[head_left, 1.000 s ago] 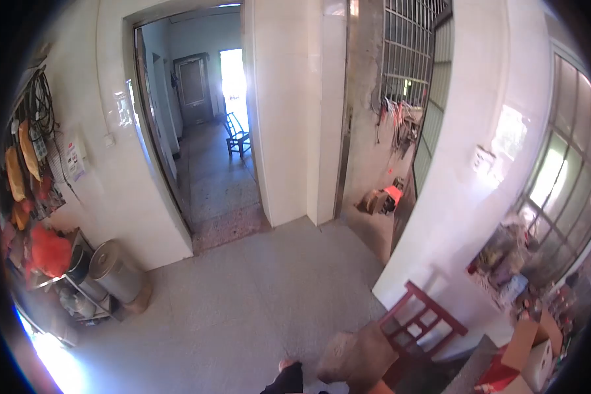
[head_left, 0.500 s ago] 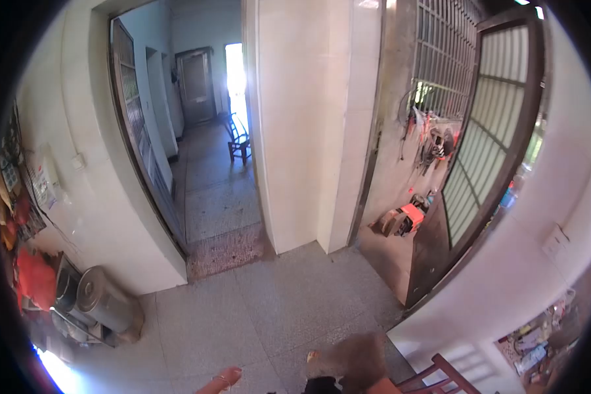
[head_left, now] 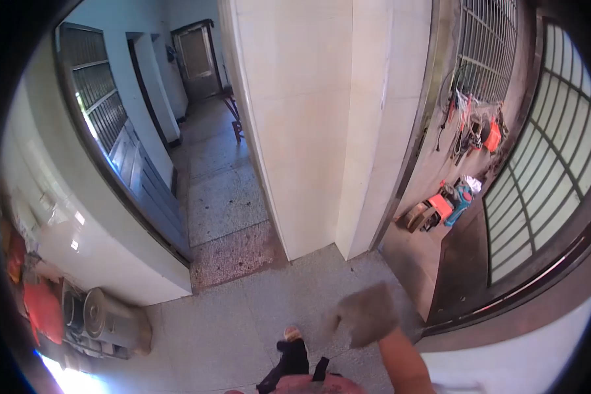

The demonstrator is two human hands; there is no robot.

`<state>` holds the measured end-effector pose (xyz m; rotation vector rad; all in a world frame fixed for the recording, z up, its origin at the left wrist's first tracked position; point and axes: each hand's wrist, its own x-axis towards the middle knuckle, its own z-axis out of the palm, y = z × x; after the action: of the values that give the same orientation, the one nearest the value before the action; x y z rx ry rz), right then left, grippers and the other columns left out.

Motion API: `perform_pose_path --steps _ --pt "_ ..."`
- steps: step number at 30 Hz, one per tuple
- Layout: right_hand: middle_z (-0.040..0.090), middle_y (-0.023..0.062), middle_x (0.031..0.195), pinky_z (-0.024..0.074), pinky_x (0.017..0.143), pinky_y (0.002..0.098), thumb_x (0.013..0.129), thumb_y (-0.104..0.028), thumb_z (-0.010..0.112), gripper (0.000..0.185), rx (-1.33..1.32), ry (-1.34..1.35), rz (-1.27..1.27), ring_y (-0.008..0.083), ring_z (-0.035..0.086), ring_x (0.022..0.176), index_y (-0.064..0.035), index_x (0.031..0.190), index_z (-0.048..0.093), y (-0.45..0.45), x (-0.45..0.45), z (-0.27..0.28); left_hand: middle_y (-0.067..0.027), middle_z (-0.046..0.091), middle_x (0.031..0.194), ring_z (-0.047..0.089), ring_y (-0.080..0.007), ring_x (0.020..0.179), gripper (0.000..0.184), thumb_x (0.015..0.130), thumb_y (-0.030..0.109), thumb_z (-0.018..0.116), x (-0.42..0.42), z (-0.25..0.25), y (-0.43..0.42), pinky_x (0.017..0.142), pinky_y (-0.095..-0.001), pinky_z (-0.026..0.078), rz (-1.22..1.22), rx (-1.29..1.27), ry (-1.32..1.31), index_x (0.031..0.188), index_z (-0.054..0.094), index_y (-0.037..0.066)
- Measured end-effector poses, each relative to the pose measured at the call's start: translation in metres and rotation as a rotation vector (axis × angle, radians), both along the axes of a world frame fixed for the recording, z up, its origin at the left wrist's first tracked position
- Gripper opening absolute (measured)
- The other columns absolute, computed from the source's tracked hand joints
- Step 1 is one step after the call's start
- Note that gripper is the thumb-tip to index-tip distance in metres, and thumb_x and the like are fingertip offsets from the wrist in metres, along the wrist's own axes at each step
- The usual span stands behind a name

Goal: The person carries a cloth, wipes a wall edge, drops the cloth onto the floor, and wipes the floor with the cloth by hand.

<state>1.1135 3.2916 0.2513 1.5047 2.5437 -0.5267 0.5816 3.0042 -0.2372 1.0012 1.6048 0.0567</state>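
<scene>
Grey-brown and blurred, a cloth-like piece (head_left: 369, 314) at the end of the right forearm (head_left: 404, 361) hides the right hand, whose grip I cannot tell. It hangs over the floor (head_left: 217, 328), near the right edge by the barred door (head_left: 538, 177). With the left hand out of sight, its state is unknown.

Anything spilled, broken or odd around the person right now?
Nothing looks spilled or broken on the visible floor. The metal canister seems to lean, probably just lens distortion. The grey-brown thing at the end of the right forearm is too blurred to check for damage.
</scene>
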Motion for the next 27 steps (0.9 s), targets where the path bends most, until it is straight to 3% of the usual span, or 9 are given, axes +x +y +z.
perform_pose_path --steps 5,7,9,11,14,16,21,23,27 --pt "0.068 0.0029 0.085 0.0468 0.070 0.0512 0.060 -0.038 0.080 0.035 -0.019 0.093 -0.124 0.0195 0.068 0.083 -0.0252 0.091 0.070 0.130 0.004 0.015 -0.0153 0.067 0.107 0.066 -0.0257 0.091 0.034 0.087 0.009 0.072 -0.027 -0.013 0.122 0.077 -0.0390 0.056 -0.446 0.239 0.183 0.120 0.065 0.011" --pt "0.068 0.0034 0.086 0.0471 0.070 0.0507 0.061 -0.038 0.079 0.036 -0.001 0.139 -0.168 0.0197 0.067 0.083 -0.0240 0.092 0.069 0.182 0.012 0.015 -0.0138 0.070 0.117 0.064 -0.0336 0.112 0.038 0.091 0.034 0.056 -0.021 0.041 0.218 0.097 -0.0429 0.050 -0.075 -0.230 0.284 0.121 0.068 0.014" --pt "0.067 0.0039 0.087 0.0475 0.071 0.0502 0.063 -0.039 0.079 0.036 0.007 0.200 -0.199 0.0198 0.067 0.083 -0.0228 0.093 0.068 0.214 0.022 0.003 -0.0129 0.070 0.117 0.065 -0.0329 0.110 0.037 0.089 0.031 0.059 -0.026 0.049 0.290 0.095 -0.0425 0.051 -0.099 -0.051 0.378 0.120 0.068 0.014" --pt "0.067 0.0044 0.088 0.0478 0.071 0.0497 0.064 -0.039 0.078 0.036 -0.001 0.278 -0.230 0.0199 0.067 0.083 -0.0216 0.094 0.068 0.282 0.044 0.008 -0.0060 0.073 0.091 0.069 -0.0198 0.080 0.028 0.092 0.017 0.057 -0.021 0.062 0.355 0.076 -0.0352 0.055 -0.226 0.241 0.476 0.116 0.069 0.009" --pt "0.067 0.0051 0.089 0.0483 0.072 0.0489 0.066 -0.040 0.076 0.037 -0.022 0.392 -0.269 0.0200 0.067 0.083 -0.0198 0.095 0.067 0.359 0.072 -0.017 -0.0122 0.073 0.109 0.069 -0.0282 0.100 0.036 0.084 0.021 0.063 0.006 0.101 0.433 0.085 -0.0398 0.055 -0.302 0.257 0.456 0.118 0.069 0.012" --pt "0.067 0.0056 0.090 0.0486 0.072 0.0484 0.068 -0.040 0.076 0.037 -0.040 0.455 -0.266 0.0201 0.066 0.083 -0.0185 0.096 0.066 0.402 0.087 -0.037 -0.0137 0.074 0.095 0.071 -0.0252 0.086 0.036 0.083 0.018 0.061 0.033 0.128 0.455 0.077 -0.0364 0.055 0.044 0.273 0.230 0.117 0.069 0.009" --pt "0.066 0.0068 0.093 0.0495 0.073 0.0472 0.071 -0.041 0.073 0.038 -0.044 0.657 -0.331 0.0204 0.066 0.084 -0.0155 0.098 0.065 0.468 0.115 -0.094 -0.0095 0.073 0.082 0.068 -0.0199 0.074 0.033 0.083 0.014 0.061 0.074 0.138 0.434 0.071 -0.0341 0.055 0.174 0.095 0.292 0.114 0.069 0.009" --pt "0.066 0.0073 0.094 0.0498 0.074 0.0467 0.072 -0.041 0.073 0.039 -0.049 0.715 -0.388 0.0205 0.066 0.084 -0.0143 0.099 0.064 0.473 0.110 -0.125 -0.0074 0.074 0.084 0.069 -0.0183 0.075 0.032 0.084 0.016 0.061 0.063 0.109 0.409 0.072 -0.0327 0.055 -0.231 -0.065 0.314 0.115 0.069 0.011" --pt "0.066 0.0083 0.095 0.0505 0.074 0.0457 0.075 -0.042 0.071 0.041 -0.053 0.845 -0.415 0.0207 0.065 0.084 -0.0119 0.101 0.063 0.492 0.118 -0.195 -0.0089 0.069 0.080 0.062 -0.0207 0.066 0.043 0.085 0.015 0.070 0.062 0.100 0.377 0.060 -0.0390 0.052 -0.198 -0.251 0.226 0.128 0.063 0.012"
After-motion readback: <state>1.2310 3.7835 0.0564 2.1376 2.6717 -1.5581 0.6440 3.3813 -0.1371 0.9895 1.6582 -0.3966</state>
